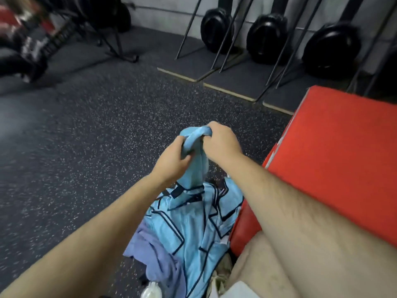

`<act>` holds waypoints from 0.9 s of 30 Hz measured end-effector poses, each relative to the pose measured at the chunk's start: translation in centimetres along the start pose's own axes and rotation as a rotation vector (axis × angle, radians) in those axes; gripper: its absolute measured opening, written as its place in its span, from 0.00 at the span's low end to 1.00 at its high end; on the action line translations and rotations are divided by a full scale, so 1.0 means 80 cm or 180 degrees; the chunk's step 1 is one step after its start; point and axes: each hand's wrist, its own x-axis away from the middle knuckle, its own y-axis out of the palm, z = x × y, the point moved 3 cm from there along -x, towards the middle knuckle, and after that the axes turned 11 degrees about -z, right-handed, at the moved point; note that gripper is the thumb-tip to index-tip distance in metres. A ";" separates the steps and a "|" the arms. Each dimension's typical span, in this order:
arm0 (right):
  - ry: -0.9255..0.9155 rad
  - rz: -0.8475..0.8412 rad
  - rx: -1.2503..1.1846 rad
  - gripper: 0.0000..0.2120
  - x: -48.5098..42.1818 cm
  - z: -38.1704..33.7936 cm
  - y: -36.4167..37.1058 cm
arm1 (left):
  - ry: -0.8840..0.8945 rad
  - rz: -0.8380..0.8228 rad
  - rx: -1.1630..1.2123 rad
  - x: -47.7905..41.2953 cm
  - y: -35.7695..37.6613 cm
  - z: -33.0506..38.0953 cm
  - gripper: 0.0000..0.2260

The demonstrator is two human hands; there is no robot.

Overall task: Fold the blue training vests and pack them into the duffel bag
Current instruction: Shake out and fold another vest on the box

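The left hand (171,160) and right hand (223,143) meet at centre. Each curls its fingers tight round the bunched top of 1 blue vest (194,168), which hangs toward the pile (189,229) at 6 o'clock. The vest looks light, limp and slippery, so it is best held by both shoulder straps. No bag shows.

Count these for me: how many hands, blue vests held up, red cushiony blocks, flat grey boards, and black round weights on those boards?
Bare hands: 2 (left hand, right hand), both gripping the vest
Light blue cloth vest held up: 1
Red padded vinyl block: 1
Flat grey floor boards: 3
Black round weight plates on them: 3
Total: 10
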 end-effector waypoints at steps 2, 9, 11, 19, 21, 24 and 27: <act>-0.0077 0.0290 -0.0114 0.08 0.009 -0.015 -0.055 | 0.0141 0.0159 -0.0039 -0.012 -0.028 0.042 0.03; -0.0543 0.1474 -0.0368 0.05 0.051 -0.041 -0.282 | 0.0922 0.0542 0.0107 -0.068 -0.117 0.269 0.07; -0.0542 0.1809 -0.0168 0.03 0.072 -0.040 -0.354 | 0.1039 0.0454 -0.0052 -0.088 -0.130 0.325 0.04; 0.0131 0.2639 0.0834 0.10 0.174 0.062 -0.556 | 0.1571 0.0449 -0.0416 -0.144 -0.101 0.515 0.07; 0.0321 0.2780 0.0951 0.13 0.201 0.099 -0.583 | 0.1770 0.0457 -0.0383 -0.153 -0.082 0.557 0.05; 0.0508 0.2974 0.1034 0.14 0.239 0.150 -0.612 | 0.2008 0.0388 -0.0241 -0.159 -0.047 0.615 0.03; 0.0490 0.2976 0.1166 0.15 0.270 0.196 -0.619 | 0.2175 0.0193 -0.0125 -0.157 0.003 0.650 0.06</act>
